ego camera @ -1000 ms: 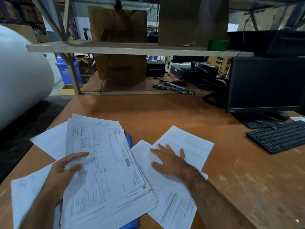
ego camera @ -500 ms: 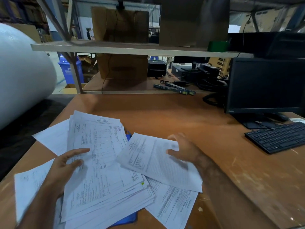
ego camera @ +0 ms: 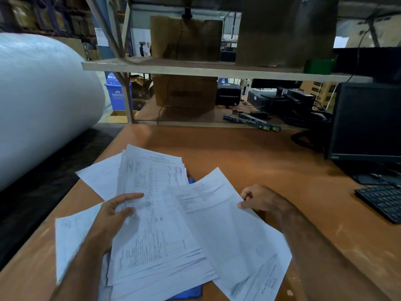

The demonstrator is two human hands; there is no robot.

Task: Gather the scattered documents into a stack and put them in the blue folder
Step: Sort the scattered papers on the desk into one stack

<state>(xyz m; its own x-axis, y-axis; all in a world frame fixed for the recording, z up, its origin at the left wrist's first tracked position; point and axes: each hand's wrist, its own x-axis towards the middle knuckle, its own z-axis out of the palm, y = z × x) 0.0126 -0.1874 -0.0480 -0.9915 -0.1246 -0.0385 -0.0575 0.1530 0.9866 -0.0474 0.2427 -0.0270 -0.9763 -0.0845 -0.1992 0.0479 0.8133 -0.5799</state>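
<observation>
Pinching a loose sheet [ego camera: 227, 231] at its far edge, the right hand [ego camera: 259, 198] angles it long-axis away; left of that grip, the left hand [ego camera: 112, 216] presses the stack [ego camera: 156, 224] flat, fingers spread, covering the blue folder [ego camera: 188, 293] on the worktop [ego camera: 249, 157].

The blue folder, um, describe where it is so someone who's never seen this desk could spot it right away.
Start at the brown desk and find the big stack of papers that the left hand rests on. The blue folder lies under that stack, showing only as a sliver at the stack's near edge and another at its far right edge. It is the only blue among white sheets.
</observation>
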